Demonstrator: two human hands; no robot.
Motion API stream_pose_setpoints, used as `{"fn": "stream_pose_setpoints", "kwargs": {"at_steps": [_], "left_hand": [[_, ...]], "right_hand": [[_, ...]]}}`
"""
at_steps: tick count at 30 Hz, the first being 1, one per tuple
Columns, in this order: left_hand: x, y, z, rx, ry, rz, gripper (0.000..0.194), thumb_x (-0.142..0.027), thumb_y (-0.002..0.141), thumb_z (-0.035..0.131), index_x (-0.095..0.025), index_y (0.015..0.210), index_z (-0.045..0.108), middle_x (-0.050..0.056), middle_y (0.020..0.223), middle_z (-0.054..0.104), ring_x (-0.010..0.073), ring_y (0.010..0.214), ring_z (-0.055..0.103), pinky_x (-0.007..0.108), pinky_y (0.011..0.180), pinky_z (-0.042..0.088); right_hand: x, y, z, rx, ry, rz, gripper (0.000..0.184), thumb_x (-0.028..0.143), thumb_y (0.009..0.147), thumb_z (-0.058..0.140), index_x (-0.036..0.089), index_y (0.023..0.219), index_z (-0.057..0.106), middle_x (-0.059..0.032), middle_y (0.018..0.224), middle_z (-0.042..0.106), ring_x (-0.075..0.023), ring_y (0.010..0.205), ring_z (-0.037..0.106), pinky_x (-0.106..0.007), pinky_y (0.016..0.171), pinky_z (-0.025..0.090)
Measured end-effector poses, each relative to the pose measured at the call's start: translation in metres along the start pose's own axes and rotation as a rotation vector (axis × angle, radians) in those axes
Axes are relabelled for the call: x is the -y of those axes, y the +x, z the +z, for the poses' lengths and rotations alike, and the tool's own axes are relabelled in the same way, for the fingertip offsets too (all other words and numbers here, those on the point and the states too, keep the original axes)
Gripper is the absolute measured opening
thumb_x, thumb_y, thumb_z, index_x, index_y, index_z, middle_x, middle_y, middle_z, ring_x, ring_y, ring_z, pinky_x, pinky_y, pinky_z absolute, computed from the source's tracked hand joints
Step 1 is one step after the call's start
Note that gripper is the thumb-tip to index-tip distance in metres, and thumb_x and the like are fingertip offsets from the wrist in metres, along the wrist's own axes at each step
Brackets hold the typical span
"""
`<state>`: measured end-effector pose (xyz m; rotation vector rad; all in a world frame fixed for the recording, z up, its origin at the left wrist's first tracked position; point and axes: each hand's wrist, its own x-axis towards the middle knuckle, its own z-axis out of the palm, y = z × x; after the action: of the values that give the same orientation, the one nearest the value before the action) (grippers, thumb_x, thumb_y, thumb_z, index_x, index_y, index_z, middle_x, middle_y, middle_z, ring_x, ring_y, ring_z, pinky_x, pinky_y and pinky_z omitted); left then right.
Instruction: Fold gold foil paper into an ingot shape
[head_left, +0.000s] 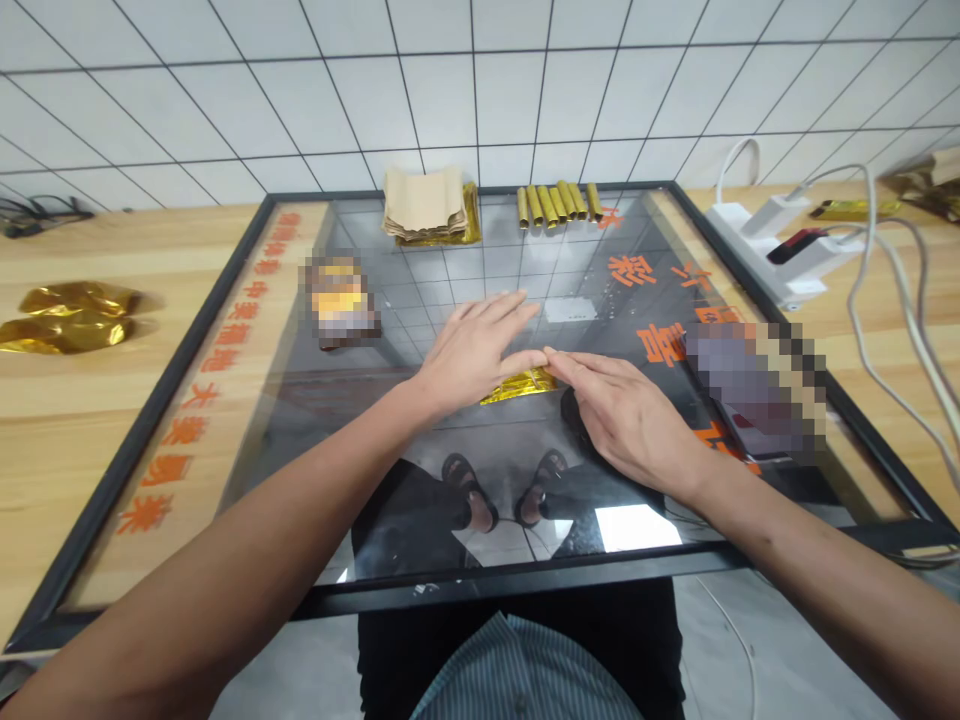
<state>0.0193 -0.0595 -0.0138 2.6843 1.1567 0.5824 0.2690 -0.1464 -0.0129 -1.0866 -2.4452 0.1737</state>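
A small sheet of gold foil paper (519,386) lies on the dark glass tabletop in front of me, partly hidden under my hands. My left hand (478,352) rests over its far left side, fingers stretched out flat and thumb reaching right along the foil. My right hand (631,415) comes in from the right with its fingers pressed together. Its fingertips meet my left thumb tip at the foil's upper right edge and appear to pinch it there. Further back stand a stack of brown paper (424,203) with gold foil beneath and a row of several gold paper rolls (556,205).
A pixelated pack (341,305) lies left on the glass, and a pixelated dark object (750,390) lies right. Crumpled gold foil (75,315) rests on the wooden surface at far left. A white power strip (765,250) with cables stands at right. Black framing (517,590) edges the glass.
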Motion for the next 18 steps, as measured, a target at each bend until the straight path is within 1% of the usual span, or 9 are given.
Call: {"fn": "stream_pose_setpoints", "kwargs": {"at_steps": [2, 3, 5, 6, 8, 11, 13, 15, 18], "left_hand": [[0.001, -0.002, -0.004, -0.054, -0.103, 0.0, 0.056, -0.055, 0.109, 0.058, -0.021, 0.154, 0.057, 0.015, 0.169, 0.05, 0.0314, 0.156, 0.049, 0.053, 0.127, 0.04], [0.001, -0.004, -0.007, -0.09, -0.142, -0.011, 0.048, -0.049, 0.109, 0.059, -0.02, 0.148, 0.061, 0.015, 0.165, 0.054, 0.0295, 0.152, 0.053, 0.05, 0.125, 0.043], [-0.003, -0.011, -0.017, -0.156, -0.171, -0.043, 0.028, -0.034, 0.108, 0.059, -0.02, 0.131, 0.068, 0.012, 0.148, 0.067, 0.0257, 0.138, 0.062, 0.045, 0.118, 0.049], [-0.006, -0.017, -0.023, -0.162, -0.155, -0.044, 0.02, -0.027, 0.107, 0.058, -0.02, 0.122, 0.069, 0.01, 0.135, 0.071, 0.0243, 0.128, 0.066, 0.043, 0.112, 0.052], [-0.014, -0.031, -0.033, -0.113, -0.072, -0.015, 0.01, -0.023, 0.105, 0.059, -0.02, 0.107, 0.069, 0.008, 0.119, 0.072, 0.0242, 0.114, 0.067, 0.041, 0.1, 0.056], [-0.025, -0.055, -0.038, -0.023, 0.05, 0.068, 0.012, -0.026, 0.106, 0.061, -0.018, 0.102, 0.068, 0.01, 0.112, 0.071, 0.0253, 0.103, 0.067, 0.041, 0.092, 0.057], [-0.027, -0.068, -0.035, -0.018, 0.109, 0.095, 0.013, -0.027, 0.107, 0.061, -0.016, 0.106, 0.068, 0.011, 0.115, 0.071, 0.0259, 0.105, 0.067, 0.041, 0.092, 0.058], [-0.028, -0.074, -0.031, -0.038, 0.173, 0.116, 0.016, -0.026, 0.109, 0.06, -0.014, 0.112, 0.069, 0.012, 0.119, 0.072, 0.0259, 0.107, 0.068, 0.041, 0.094, 0.059], [-0.027, -0.074, -0.026, 0.017, 0.313, 0.191, 0.021, -0.021, 0.112, 0.052, -0.013, 0.11, 0.071, 0.012, 0.114, 0.073, 0.0255, 0.106, 0.069, 0.04, 0.092, 0.06]], "right_hand": [[0.0, 0.0, 0.0, 0.005, -0.02, 0.0, 0.071, 0.0, 0.096, 0.045, 0.018, 0.166, 0.045, -0.0166, 0.153, 0.067, -0.0298, 0.146, 0.06, -0.054, 0.116, 0.053], [0.0, 0.0, 0.0, 0.011, -0.025, -0.002, 0.069, 0.0, 0.096, 0.046, 0.017, 0.164, 0.048, -0.0163, 0.152, 0.068, -0.0296, 0.146, 0.06, -0.054, 0.117, 0.053], [0.0, 0.0, -0.001, 0.019, -0.022, -0.01, 0.064, 0.001, 0.098, 0.047, 0.017, 0.16, 0.052, -0.0147, 0.152, 0.069, -0.0288, 0.146, 0.06, -0.053, 0.118, 0.052], [0.0, 0.001, -0.001, 0.016, -0.016, -0.011, 0.061, 0.002, 0.1, 0.048, 0.018, 0.158, 0.054, -0.0135, 0.152, 0.069, -0.0285, 0.145, 0.06, -0.052, 0.117, 0.053], [0.0, 0.002, 0.0, -0.007, -0.002, -0.003, 0.051, 0.009, 0.104, 0.052, 0.021, 0.153, 0.06, -0.0114, 0.151, 0.07, -0.0283, 0.142, 0.063, -0.051, 0.115, 0.054], [0.001, 0.006, 0.0, -0.035, 0.009, 0.022, 0.037, 0.019, 0.109, 0.055, 0.023, 0.143, 0.068, -0.0091, 0.145, 0.074, -0.0283, 0.137, 0.067, -0.05, 0.112, 0.056], [0.001, 0.009, 0.0, -0.022, 0.0, 0.034, 0.033, 0.022, 0.11, 0.056, 0.023, 0.139, 0.071, -0.0086, 0.143, 0.075, -0.0287, 0.134, 0.068, -0.049, 0.11, 0.056], [0.001, 0.012, -0.001, -0.001, -0.025, 0.038, 0.03, 0.024, 0.11, 0.056, 0.022, 0.135, 0.073, -0.008, 0.142, 0.076, -0.0294, 0.133, 0.069, -0.049, 0.108, 0.056], [0.002, 0.016, -0.003, 0.02, -0.092, 0.017, 0.028, 0.026, 0.112, 0.054, 0.022, 0.127, 0.076, -0.008, 0.138, 0.078, -0.0298, 0.128, 0.071, -0.047, 0.103, 0.056]]}}
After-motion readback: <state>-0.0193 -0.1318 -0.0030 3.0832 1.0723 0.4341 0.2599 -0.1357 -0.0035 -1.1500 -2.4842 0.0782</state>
